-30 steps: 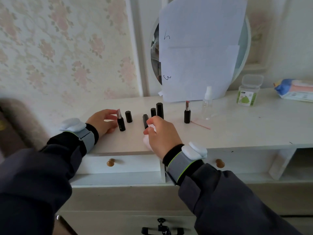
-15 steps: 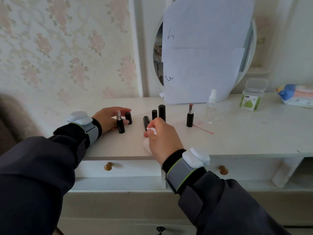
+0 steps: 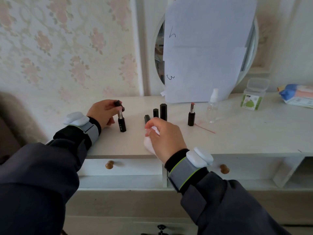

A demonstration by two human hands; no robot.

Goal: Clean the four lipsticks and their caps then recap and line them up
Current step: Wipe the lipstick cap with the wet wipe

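Observation:
An uncapped black lipstick [image 3: 122, 123] stands on the white dresser top [image 3: 237, 133] at the left. My left hand [image 3: 102, 113] pinches a black cap [image 3: 118, 103] just above and slightly behind it. My right hand [image 3: 163, 139] grips a crumpled white wipe [image 3: 149, 145] near the front edge. Just beyond its fingers stand a short black cap [image 3: 147, 118], a second cap [image 3: 155, 112] and a tall capped lipstick [image 3: 163, 111]. Another uncapped lipstick [image 3: 191, 116] with a reddish tip stands further right.
A clear spray bottle [image 3: 212, 107] stands beside the right lipstick, with a thin red stick [image 3: 205, 129] lying in front. A green-labelled box [image 3: 253, 97] and a wipes pack [image 3: 296, 95] sit at the back right. Paper sheets [image 3: 203, 56] cover the round mirror.
My left hand has picked up the cap that stood beside the left lipstick and raised it over the lipstick's top. My right hand stays in place with the wipe.

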